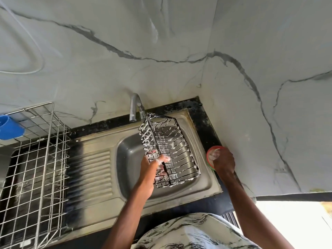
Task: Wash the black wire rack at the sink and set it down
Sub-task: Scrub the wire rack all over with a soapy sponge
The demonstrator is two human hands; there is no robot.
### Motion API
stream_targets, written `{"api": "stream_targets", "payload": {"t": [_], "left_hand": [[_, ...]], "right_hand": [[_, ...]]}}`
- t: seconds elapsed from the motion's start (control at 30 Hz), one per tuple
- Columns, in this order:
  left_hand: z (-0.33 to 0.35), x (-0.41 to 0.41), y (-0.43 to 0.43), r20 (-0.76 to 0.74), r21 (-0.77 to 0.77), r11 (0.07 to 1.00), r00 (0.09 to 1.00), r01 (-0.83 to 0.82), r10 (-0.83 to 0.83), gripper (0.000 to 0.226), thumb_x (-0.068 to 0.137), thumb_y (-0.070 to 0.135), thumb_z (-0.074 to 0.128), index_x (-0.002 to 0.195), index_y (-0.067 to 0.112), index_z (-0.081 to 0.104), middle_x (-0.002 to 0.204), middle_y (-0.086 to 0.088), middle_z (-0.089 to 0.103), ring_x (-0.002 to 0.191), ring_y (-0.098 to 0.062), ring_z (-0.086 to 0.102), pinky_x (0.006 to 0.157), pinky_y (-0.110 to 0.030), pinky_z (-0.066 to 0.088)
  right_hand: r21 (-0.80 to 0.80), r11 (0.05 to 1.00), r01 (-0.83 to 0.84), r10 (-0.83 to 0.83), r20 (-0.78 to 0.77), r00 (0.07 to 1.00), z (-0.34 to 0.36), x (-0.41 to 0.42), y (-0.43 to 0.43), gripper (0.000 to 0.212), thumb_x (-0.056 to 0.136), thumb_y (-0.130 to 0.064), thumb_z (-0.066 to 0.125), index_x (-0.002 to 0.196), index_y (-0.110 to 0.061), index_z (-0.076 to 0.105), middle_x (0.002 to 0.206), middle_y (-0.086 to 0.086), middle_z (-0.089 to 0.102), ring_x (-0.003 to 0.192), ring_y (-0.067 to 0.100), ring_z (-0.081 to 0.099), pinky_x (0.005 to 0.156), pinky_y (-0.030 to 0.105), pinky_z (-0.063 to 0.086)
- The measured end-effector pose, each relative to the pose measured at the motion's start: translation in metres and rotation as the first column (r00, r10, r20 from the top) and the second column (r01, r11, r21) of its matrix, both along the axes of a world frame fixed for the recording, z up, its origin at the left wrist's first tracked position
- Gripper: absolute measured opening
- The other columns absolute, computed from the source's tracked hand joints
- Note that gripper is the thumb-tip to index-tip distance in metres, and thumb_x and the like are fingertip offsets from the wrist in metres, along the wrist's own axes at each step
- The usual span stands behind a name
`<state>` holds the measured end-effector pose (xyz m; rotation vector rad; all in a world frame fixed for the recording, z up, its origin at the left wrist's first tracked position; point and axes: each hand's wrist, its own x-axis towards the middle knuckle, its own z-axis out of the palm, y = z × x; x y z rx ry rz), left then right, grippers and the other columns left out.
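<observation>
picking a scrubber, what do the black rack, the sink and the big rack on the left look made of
Black rack: thin wire, probably metal under a black coating, streaked with white suds. Sink: stainless steel by its dull grey sheen and pressed ribs. Big rack: bare silvery wire, likely steel or chrome-plated.

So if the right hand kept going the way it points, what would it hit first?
The round red-rimmed tub beside the sink; the right hand seems to touch it, though depth is unclear.
</observation>
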<state>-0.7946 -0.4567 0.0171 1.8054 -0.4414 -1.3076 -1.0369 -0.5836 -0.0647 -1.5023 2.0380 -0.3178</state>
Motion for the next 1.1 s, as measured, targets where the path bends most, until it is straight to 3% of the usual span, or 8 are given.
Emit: {"api": "stream_targets", "payload": {"t": [0.2,0.3,0.43,0.53,0.63,0.73,0.9,1.1], "left_hand": [[0.004,0.004,0.013,0.020,0.008,1.000,1.000,0.002,-0.002,0.090,0.052,0.051,0.081,0.130,0.010,0.058,0.115,-0.024,0.068,0.100,-0.024,0.070,0.067,-0.022,0.050],[0.000,0.010,0.020,0.013,0.026,0.999,0.999,-0.036,0.035,0.101,0.043,0.061,0.091,0.126,0.014,0.058,0.123,-0.031,0.064,0.107,-0.039,0.070,0.084,-0.044,0.060],[-0.038,0.030,0.029,0.003,0.041,0.998,0.999,-0.041,0.041,0.109,0.039,0.064,0.093,0.130,0.017,0.056,0.135,-0.036,0.056,0.117,-0.048,0.064,0.098,-0.066,0.053],[-0.044,0.046,0.036,0.020,0.026,0.999,0.999,-0.047,0.046,0.118,0.041,0.067,0.094,0.141,0.023,0.051,0.145,-0.035,0.050,0.131,-0.053,0.054,0.107,-0.069,0.046],[0.012,0.049,0.049,0.060,-0.026,1.000,0.998,-0.008,0.010,0.123,0.061,0.056,0.093,0.160,0.025,0.027,0.155,-0.003,0.044,0.134,-0.024,0.053,0.104,-0.032,0.051],[0.020,0.059,0.062,0.185,-0.132,0.991,0.983,0.036,-0.012,0.096,0.075,0.016,0.091,0.151,0.031,0.035,0.140,0.008,0.047,0.106,0.002,0.050,0.082,-0.003,0.042],[0.022,0.078,0.081,0.421,-0.234,0.941,0.898,0.243,-0.128,0.113,0.061,0.005,0.098,0.143,0.035,0.027,0.135,0.044,0.031,0.115,0.035,0.035,0.092,0.001,0.037],[0.022,0.094,0.085,0.517,-0.292,0.870,0.830,0.398,-0.207,0.119,0.052,0.005,0.099,0.148,0.024,0.032,0.125,0.068,0.016,0.122,0.032,0.032,0.102,-0.030,0.050]], "right_hand": [[0.023,0.985,-0.171,0.172,-0.078,0.982,-0.006,-0.001,0.001,0.028,0.091,-0.015,0.063,0.115,-0.009,0.075,0.117,0.013,0.072,0.111,0.031,0.066,0.100,0.035,0.049],[-0.026,0.980,-0.200,0.198,-0.060,0.978,0.026,0.015,0.013,0.021,0.090,-0.010,0.058,0.077,-0.018,0.073,0.080,0.002,0.070,0.081,0.025,0.067,0.066,0.027,0.049],[-0.058,0.957,-0.285,0.290,0.116,0.950,0.058,0.047,0.022,0.019,0.090,-0.018,0.067,0.105,-0.024,0.077,0.102,-0.006,0.073,0.094,0.013,0.065,0.084,0.024,0.048],[-0.131,0.942,-0.308,0.332,0.260,0.907,0.074,0.079,0.031,0.020,0.090,-0.011,0.068,0.097,-0.027,0.079,0.100,-0.007,0.075,0.081,-0.002,0.065,0.071,0.009,0.049],[-0.144,0.942,-0.303,0.335,0.361,0.870,0.103,0.108,0.047,0.019,0.093,-0.006,0.065,0.104,-0.014,0.078,0.095,-0.004,0.072,0.083,0.002,0.064,0.067,0.002,0.044],[-0.065,0.956,-0.286,0.261,0.632,0.729,0.125,0.133,0.059,0.026,0.094,0.005,0.058,0.097,-0.013,0.076,0.107,0.003,0.075,0.092,0.014,0.071,0.079,0.026,0.059],[0.131,0.962,-0.238,0.009,0.861,0.509,0.154,0.177,0.060,0.031,0.108,-0.018,0.041,0.114,-0.006,0.069,0.108,0.008,0.077,0.100,0.022,0.074,0.097,0.045,0.056],[0.277,0.948,-0.154,-0.223,0.927,0.300,0.182,0.199,0.062,0.034,0.109,-0.027,0.040,0.113,-0.005,0.065,0.110,0.019,0.074,0.102,0.031,0.073,0.089,0.043,0.058]]}}
